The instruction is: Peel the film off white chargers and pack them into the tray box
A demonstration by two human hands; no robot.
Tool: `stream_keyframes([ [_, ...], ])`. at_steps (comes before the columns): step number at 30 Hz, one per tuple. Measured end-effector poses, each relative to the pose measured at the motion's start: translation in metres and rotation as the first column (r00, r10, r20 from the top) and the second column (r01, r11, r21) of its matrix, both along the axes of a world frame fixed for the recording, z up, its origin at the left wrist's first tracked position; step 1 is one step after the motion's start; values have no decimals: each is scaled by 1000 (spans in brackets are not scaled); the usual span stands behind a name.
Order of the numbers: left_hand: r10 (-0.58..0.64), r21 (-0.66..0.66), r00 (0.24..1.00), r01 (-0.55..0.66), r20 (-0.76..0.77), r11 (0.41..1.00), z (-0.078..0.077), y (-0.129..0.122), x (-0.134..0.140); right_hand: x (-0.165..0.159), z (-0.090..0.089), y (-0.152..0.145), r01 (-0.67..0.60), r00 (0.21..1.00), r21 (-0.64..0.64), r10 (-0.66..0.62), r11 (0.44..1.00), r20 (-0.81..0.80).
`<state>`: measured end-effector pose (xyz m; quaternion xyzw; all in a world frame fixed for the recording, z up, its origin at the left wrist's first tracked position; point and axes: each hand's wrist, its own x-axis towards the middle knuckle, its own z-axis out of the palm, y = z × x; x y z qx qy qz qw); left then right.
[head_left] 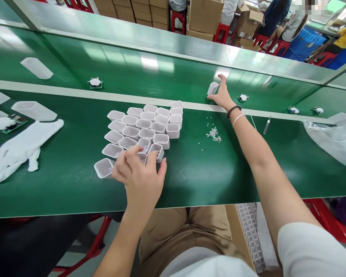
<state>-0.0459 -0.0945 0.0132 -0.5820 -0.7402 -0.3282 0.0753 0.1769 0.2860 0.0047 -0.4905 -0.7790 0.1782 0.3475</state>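
Observation:
A group of small white plastic cups (pixel 146 133) stands in rough rows on the green work surface. My left hand (pixel 141 175) lies over the front cups, its fingers curved and spread. Its fingertips reach the rims of the nearest ones and partly hide them. Small dark specks show inside a front cup (pixel 157 152). Over the far green strip, my right hand (pixel 221 96) is stretched out with thumb and fingers wide apart. A single white cup (pixel 212 88) stands tilted in view right at those fingers; whether they touch it I cannot tell.
Tiny whitish pieces (pixel 213 134) lie scattered on the right. White gloves (pixel 20 152) and larger white housings (pixel 34 110) are at the left. Small circuit boards (pixel 95 82) sit along the far strip. A pen-like tool (pixel 266 125) and a plastic bag (pixel 334 134) lie right.

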Motion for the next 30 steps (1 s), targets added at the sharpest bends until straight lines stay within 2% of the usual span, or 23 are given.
stream_keyframes([
  [2,-58,45,998,58,-2,997,2,-1,3,4,12,-28,-58,998,94,55,994,32],
  [4,-207,151,975,195,75,969,5,-9,7,11,25,-66,-133,990,94,128,987,59],
  [5,-309,215,937,272,164,938,8,-13,10,14,29,-88,-175,983,68,171,982,67],
  [6,-409,273,865,335,290,902,10,-18,13,18,32,-109,-218,974,41,214,975,74],
  [7,-484,323,754,370,444,871,11,-23,16,21,34,-131,-257,964,12,255,966,79],
  [9,-507,365,428,372,748,853,13,-29,23,27,32,-169,-335,936,-58,339,940,97],
  [11,-407,353,78,371,910,859,14,-30,30,30,25,-199,-398,906,-125,411,909,102],
  [12,-349,344,-58,373,935,861,14,-28,32,30,21,-210,-420,895,-151,436,895,98],
  [13,-296,336,-161,379,942,862,14,-26,35,29,17,-219,-433,888,-170,451,885,90],
  [14,-247,319,-225,387,942,865,13,-24,37,28,13,-227,-437,886,-184,457,880,81],
  [15,-209,297,-255,387,944,873,12,-23,39,26,11,-232,-435,888,-192,455,880,69],
  [16,-180,270,-256,380,950,885,11,-21,41,23,8,-237,-430,892,-198,449,881,58],
  [18,-158,223,-203,351,966,910,8,-20,45,19,5,-242,-411,903,-201,428,889,45],
  [22,-166,163,-14,292,986,942,1,-21,53,16,0,-243,-379,917,-185,395,907,59],
  [27,-244,186,167,303,955,935,-1,-21,60,15,-9,-244,-405,886,-93,416,910,205],
  [30,-321,223,280,330,905,917,-2,-22,62,14,-7,-248,-432,860,-51,429,900,275],
])
